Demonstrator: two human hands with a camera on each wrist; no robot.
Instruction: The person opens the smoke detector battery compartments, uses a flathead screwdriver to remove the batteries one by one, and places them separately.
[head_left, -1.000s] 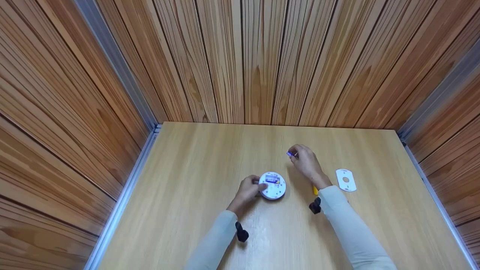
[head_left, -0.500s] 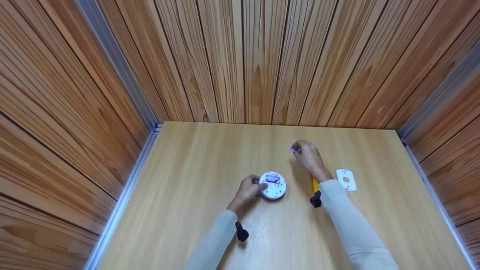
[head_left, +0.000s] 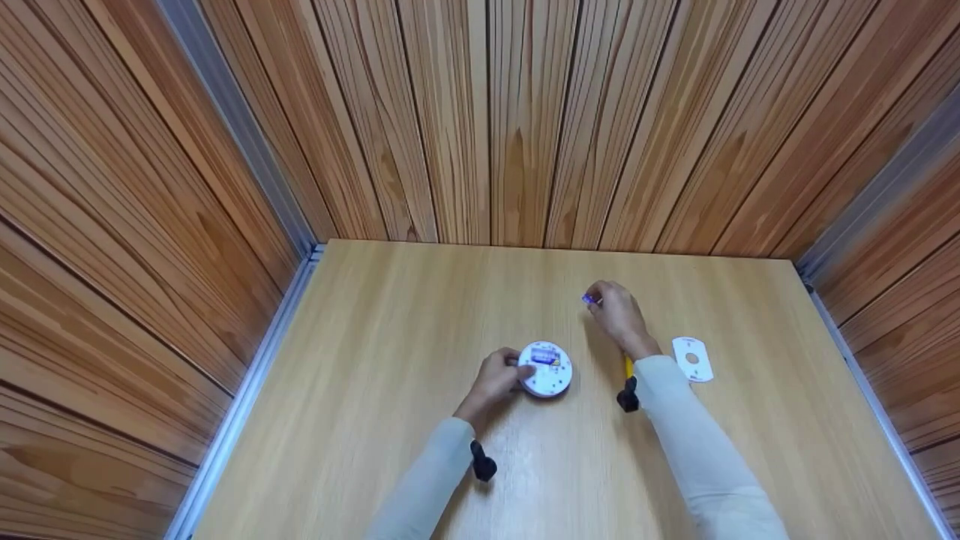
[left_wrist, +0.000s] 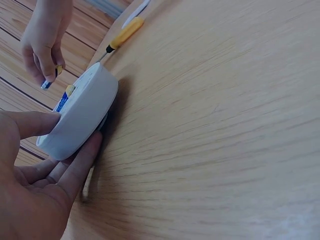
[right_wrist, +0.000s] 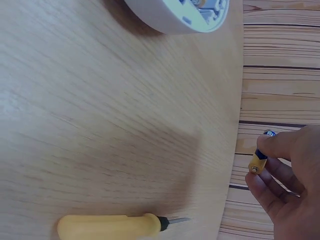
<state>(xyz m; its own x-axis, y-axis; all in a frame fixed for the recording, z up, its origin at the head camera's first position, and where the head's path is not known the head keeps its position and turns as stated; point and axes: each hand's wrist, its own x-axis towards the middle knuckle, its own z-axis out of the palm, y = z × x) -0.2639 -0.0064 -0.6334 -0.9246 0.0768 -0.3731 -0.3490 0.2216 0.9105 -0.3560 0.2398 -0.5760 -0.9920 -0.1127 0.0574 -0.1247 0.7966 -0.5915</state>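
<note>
My left hand (head_left: 493, 381) grips a round white battery-powered device (head_left: 546, 381) at its left side, thumb over the upper face and fingers beneath, as the left wrist view shows. A battery (head_left: 544, 358) lies in the compartment on that face, which is turned up. Further back and to the right, my right hand (head_left: 621, 321) pinches a second battery (right_wrist: 258, 160), blue with a yellow end, between thumb and fingers. It is held above the table, apart from the device.
A screwdriver (right_wrist: 110, 227) with a yellow handle lies on the table (head_left: 405, 315), partly under my right forearm in the head view. To its right is a flat white plate (head_left: 691, 369) with a central hole. Wood-panelled walls (head_left: 517, 127) enclose the back and sides.
My right hand has shifted slightly back and to the right with its battery, then stayed nearly still. The left hand and the device have kept their place.
</note>
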